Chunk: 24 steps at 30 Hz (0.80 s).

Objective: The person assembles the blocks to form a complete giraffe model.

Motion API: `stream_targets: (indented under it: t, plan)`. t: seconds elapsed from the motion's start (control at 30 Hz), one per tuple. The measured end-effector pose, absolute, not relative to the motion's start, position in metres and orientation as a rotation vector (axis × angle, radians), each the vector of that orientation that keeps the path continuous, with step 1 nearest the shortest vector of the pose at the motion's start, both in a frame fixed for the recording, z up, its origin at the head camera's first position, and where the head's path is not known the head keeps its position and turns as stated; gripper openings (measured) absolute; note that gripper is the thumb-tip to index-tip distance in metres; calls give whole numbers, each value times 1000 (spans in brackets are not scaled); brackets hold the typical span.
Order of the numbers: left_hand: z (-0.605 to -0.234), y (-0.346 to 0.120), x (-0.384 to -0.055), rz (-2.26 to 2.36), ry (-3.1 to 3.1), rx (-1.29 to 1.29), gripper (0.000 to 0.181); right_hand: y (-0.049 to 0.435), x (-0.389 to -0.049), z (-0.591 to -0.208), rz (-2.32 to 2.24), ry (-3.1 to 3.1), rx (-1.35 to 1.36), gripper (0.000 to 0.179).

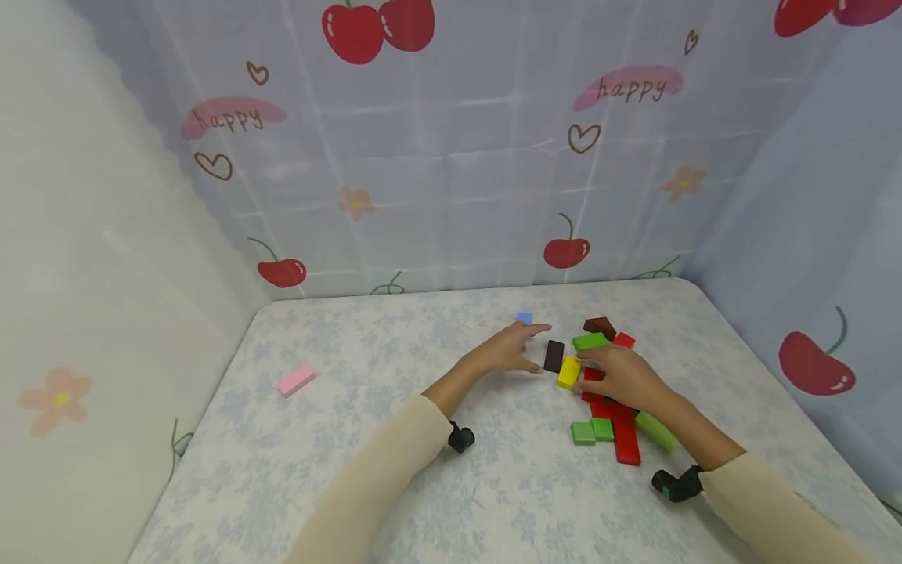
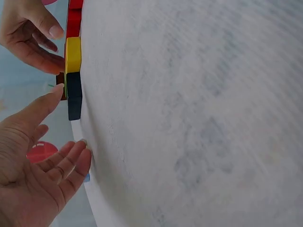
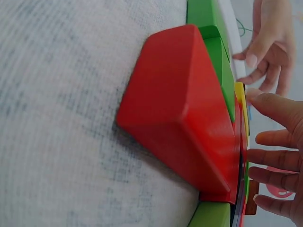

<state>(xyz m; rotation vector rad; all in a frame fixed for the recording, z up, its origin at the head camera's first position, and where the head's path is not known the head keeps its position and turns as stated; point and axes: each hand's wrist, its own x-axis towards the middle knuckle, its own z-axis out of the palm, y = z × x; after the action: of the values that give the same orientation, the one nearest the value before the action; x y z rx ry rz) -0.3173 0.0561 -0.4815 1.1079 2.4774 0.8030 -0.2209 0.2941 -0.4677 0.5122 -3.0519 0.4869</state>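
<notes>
In the head view, my left hand (image 1: 506, 351) hovers with thumb and fingers spread, just left of a black block (image 1: 553, 356). Against the black block's right side lies a yellow block (image 1: 569, 373). My right hand (image 1: 627, 380) reaches over the red blocks, its fingertips right by the yellow block. The right wrist view shows this hand's fingers (image 3: 277, 158) spread and extended, with nothing gripped. A green block (image 1: 590, 341) lies beyond those fingertips. Red blocks (image 1: 625, 439) run toward me beneath the right hand, which partly hides them. Beyond the left hand sits a blue block (image 1: 524, 317).
Two small green blocks (image 1: 583, 433) lie left of the near red one. A light green piece (image 1: 655, 431) is under the right forearm. A brown block (image 1: 599, 327) and a small red block (image 1: 624, 340) sit farther back. A pink block (image 1: 296, 381) lies far left on the table (image 1: 395, 345).
</notes>
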Motion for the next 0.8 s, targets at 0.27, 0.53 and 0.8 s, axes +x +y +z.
stream_targets:
  t: [0.27,0.53,0.8]
  plan:
    - [-481,72,-320,606,2514,1157,80,288,-223,-468,426,-3043,550,58]
    - [-479,81,-318,482,2596,1146,71,285,-225,-469,454,-3064,539,56]
    - [-475,82,-320,465,2584,1114,60,286,-228,-471,439,-3024,596,57]
